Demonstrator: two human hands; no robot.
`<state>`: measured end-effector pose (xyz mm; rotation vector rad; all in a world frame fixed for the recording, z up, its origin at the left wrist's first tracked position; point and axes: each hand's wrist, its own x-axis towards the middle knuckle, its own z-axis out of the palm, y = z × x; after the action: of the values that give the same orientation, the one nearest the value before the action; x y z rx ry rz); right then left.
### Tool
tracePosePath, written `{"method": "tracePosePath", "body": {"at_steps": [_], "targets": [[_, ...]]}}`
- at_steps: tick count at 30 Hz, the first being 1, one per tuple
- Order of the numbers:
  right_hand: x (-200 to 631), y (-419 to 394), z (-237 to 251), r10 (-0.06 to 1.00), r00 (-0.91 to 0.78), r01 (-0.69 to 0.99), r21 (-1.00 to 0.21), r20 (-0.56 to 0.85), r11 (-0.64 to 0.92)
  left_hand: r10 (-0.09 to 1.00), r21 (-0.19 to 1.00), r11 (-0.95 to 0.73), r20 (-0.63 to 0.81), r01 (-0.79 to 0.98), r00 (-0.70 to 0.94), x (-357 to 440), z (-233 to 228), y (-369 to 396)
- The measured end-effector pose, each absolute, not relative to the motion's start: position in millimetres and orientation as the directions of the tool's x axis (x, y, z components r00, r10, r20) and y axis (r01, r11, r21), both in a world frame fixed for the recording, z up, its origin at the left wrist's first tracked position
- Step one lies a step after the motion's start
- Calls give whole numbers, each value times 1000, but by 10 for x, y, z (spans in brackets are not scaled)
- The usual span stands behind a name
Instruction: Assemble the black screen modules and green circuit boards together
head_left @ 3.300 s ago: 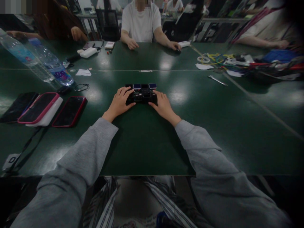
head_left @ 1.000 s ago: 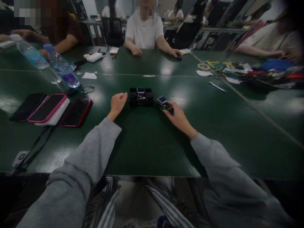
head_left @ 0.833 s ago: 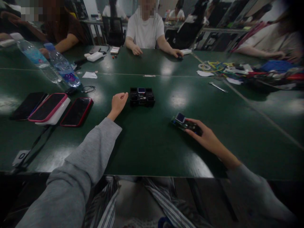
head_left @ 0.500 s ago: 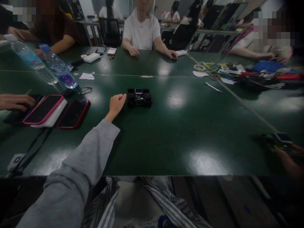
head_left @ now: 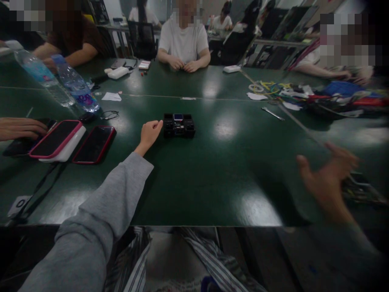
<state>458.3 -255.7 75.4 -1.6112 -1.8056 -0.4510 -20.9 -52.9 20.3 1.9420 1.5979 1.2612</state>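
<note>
Black module block (head_left: 179, 125) lies crosswise, touching the left hand (head_left: 148, 135).

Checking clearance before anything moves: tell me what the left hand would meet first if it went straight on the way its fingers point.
The left hand points toward the black tray of small modules, just past its fingers. That tray would likely be met first; whether they already touch is unclear.

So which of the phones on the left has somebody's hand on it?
The black phone farthest left: another person's hand rests on it. The pink-edged phone and red-edged phone lie untouched.
</note>
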Motion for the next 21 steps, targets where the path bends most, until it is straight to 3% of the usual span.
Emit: {"method": "tracePosePath", "body": {"at_steps": [2, 5, 8, 11, 18, 21], "targets": [[4101, -2205, 603, 765, -23, 958, -206, 644, 201, 906, 718, -322, 422, 617, -19, -211, 196, -521], [3167, -1642, 376, 824, -233, 890, -228, 517, 395, 912, 725, -314, 411, 612, -18, -215, 191, -518], [2474, -1246, 254, 797, -398, 825, -201, 455, 528, 919, 736, -304, 393, 605, -16, -217, 197, -522], [2244, -1087, 238, 787, -460, 794, -206, 411, 572, 928, 762, -289, 371, 580, -25, -220, 206, -520], [2411, -1070, 233, 818, -192, 836, -346, 542, 425, 938, 798, -270, 345, 539, -41, -239, 208, -503], [2459, -1034, 192, 853, -127, 831, -416, 506, 370, 945, 805, -251, 325, 537, -45, -238, 225, -522]]}}
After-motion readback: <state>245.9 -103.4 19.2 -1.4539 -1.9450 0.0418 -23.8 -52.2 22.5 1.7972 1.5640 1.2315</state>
